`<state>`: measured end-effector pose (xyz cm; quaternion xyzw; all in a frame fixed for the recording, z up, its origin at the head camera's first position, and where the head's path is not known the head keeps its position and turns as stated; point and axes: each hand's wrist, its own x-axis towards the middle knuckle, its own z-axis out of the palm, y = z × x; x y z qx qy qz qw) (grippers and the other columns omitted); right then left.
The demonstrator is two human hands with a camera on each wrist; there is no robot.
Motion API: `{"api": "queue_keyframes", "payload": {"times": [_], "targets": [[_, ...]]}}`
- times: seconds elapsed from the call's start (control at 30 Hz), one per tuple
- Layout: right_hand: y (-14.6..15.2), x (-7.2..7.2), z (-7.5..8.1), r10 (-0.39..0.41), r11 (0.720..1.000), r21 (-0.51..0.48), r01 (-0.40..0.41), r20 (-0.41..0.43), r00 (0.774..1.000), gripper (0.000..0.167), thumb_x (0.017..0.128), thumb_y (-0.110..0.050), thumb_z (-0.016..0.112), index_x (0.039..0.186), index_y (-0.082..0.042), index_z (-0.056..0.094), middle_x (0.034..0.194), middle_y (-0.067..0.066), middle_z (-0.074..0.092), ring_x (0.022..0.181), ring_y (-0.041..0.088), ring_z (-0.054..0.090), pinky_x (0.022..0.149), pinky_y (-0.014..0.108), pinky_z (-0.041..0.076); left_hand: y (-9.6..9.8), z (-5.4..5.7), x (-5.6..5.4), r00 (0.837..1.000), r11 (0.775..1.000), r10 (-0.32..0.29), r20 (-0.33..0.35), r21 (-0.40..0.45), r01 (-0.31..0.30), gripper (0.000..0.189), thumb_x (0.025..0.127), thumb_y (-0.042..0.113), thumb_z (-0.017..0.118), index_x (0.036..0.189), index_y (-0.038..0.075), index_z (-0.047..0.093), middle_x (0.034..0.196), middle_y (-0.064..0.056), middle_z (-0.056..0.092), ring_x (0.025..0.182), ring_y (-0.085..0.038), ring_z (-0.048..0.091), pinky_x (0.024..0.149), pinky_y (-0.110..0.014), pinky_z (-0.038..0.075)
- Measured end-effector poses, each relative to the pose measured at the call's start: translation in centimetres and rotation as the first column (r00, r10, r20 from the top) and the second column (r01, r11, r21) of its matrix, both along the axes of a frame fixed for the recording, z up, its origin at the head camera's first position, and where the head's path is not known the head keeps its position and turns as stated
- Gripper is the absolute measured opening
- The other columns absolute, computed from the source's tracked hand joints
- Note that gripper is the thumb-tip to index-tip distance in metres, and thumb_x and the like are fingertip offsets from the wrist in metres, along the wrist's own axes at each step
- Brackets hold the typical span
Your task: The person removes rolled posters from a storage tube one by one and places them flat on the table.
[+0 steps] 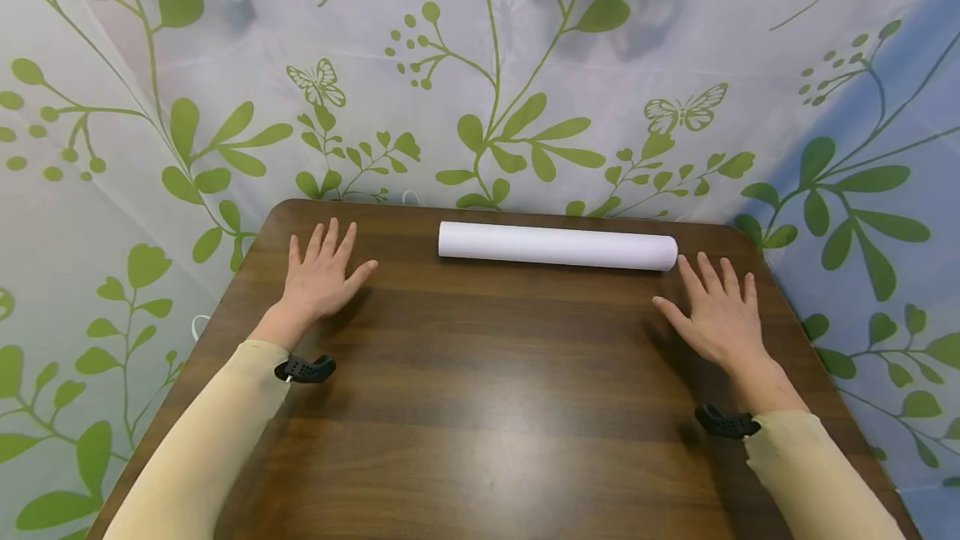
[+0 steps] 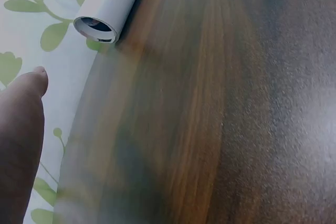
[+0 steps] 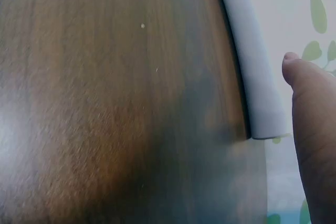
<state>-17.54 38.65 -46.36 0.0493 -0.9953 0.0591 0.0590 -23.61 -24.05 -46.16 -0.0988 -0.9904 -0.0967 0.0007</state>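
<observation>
A white roll (image 1: 557, 246), like rolled paper, lies lengthwise along the far edge of the brown wooden table (image 1: 480, 357). Its hollow end (image 2: 95, 29) shows in the left wrist view. My left hand (image 1: 318, 275), palm down with spread fingers, is held above the far left of the table, apart from the roll. On the other side my right hand (image 1: 720, 317) is spread too, its fingertips close to the roll's right end; both hands hold nothing. The thumb of each hand shows at the edge of its wrist view.
Behind the table hangs a pale curtain (image 1: 360, 48) with green leaves and butterflies, which also runs down both sides. Dark bands sit on both wrists (image 1: 306, 369). Light glares off the table's middle.
</observation>
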Motion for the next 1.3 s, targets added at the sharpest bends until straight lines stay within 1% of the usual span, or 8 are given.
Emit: {"api": "queue_keyframes", "payload": {"times": [0.43,0.7,0.8,0.9,1.0,1.1,1.17,1.3], "targets": [[-2.5,-2.0,1.1,0.087,0.996,0.019,-0.086,-0.048,0.995,0.091,0.098,-0.068,0.049,0.166,-0.017,0.016,0.168,0.021,0.014,0.154,0.045,0.000,0.117,0.065,-0.008,1.3,1.2,-0.7,0.997,0.990,-0.022,0.067,0.144,0.012,0.091,0.100,0.076,0.023,0.166,0.018,0.000,0.170,-0.017,-0.007,0.154,-0.040,-0.008,0.115,-0.066,-0.015],[-4.4,-3.3,1.9,0.134,0.991,0.030,-0.133,-0.051,0.990,0.091,0.098,-0.069,0.050,0.165,-0.016,0.018,0.167,0.021,0.020,0.154,0.043,0.007,0.119,0.064,-0.004,2.2,2.1,-1.1,0.993,0.971,-0.036,0.116,0.240,0.007,0.090,0.101,0.074,0.023,0.166,0.015,0.004,0.170,-0.020,-0.001,0.154,-0.043,-0.004,0.115,-0.070,-0.006],[-5.1,-3.8,2.1,0.150,0.988,0.039,-0.148,-0.053,0.987,0.090,0.098,-0.067,0.052,0.165,-0.016,0.019,0.166,0.021,0.022,0.153,0.044,0.011,0.119,0.064,-0.002,2.6,2.2,-1.3,0.990,0.955,-0.045,0.131,0.297,0.004,0.088,0.102,0.072,0.024,0.166,0.013,0.006,0.169,-0.021,0.003,0.154,-0.044,-0.001,0.117,-0.069,-0.002],[-5.8,-4.3,2.3,0.169,0.985,0.042,-0.166,-0.056,0.984,0.090,0.098,-0.064,0.056,0.165,-0.016,0.020,0.165,0.021,0.024,0.151,0.045,0.014,0.119,0.064,0.000,3.0,2.4,-1.5,0.985,0.919,-0.073,0.157,0.395,0.005,0.086,0.105,0.067,0.027,0.165,0.009,0.006,0.169,-0.021,0.006,0.154,-0.043,0.001,0.119,-0.065,0.003],[-6.6,-4.8,2.4,0.188,0.982,0.041,-0.185,-0.060,0.980,0.089,0.097,-0.059,0.060,0.165,-0.017,0.021,0.164,0.021,0.026,0.151,0.046,0.015,0.119,0.065,0.002,3.6,2.7,-1.7,0.975,0.854,-0.090,0.204,0.519,-0.029,0.086,0.105,0.065,0.031,0.165,0.008,0.008,0.169,-0.019,0.010,0.154,-0.040,0.006,0.121,-0.060,0.010],[-7.4,-5.3,2.5,0.209,0.978,0.036,-0.207,-0.072,0.975,0.088,0.097,-0.056,0.064,0.165,-0.017,0.023,0.163,0.021,0.029,0.150,0.045,0.017,0.119,0.065,0.003,4.3,3.0,-1.8,0.962,0.780,-0.085,0.259,0.618,-0.098,0.087,0.103,0.067,0.036,0.165,0.011,0.011,0.169,-0.016,0.016,0.154,-0.037,0.014,0.121,-0.057,0.017],[-8.0,-5.6,2.6,0.222,0.975,0.029,-0.220,-0.077,0.972,0.087,0.096,-0.053,0.066,0.164,-0.017,0.024,0.162,0.020,0.030,0.150,0.045,0.018,0.119,0.065,0.004,4.7,3.3,-1.9,0.957,0.743,-0.073,0.282,0.655,-0.137,0.087,0.102,0.067,0.040,0.165,0.012,0.015,0.167,-0.016,0.022,0.153,-0.035,0.020,0.120,-0.056,0.021],[-9.0,-6.3,2.8,0.249,0.968,0.031,-0.247,-0.077,0.966,0.088,0.094,-0.050,0.070,0.163,-0.017,0.027,0.161,0.020,0.031,0.149,0.045,0.020,0.119,0.065,0.005,5.7,3.7,-2.0,0.956,0.692,-0.061,0.288,0.703,-0.168,0.080,0.104,0.059,0.046,0.163,0.009,0.024,0.162,-0.017,0.033,0.149,-0.035,0.030,0.117,-0.053,0.029]]}}
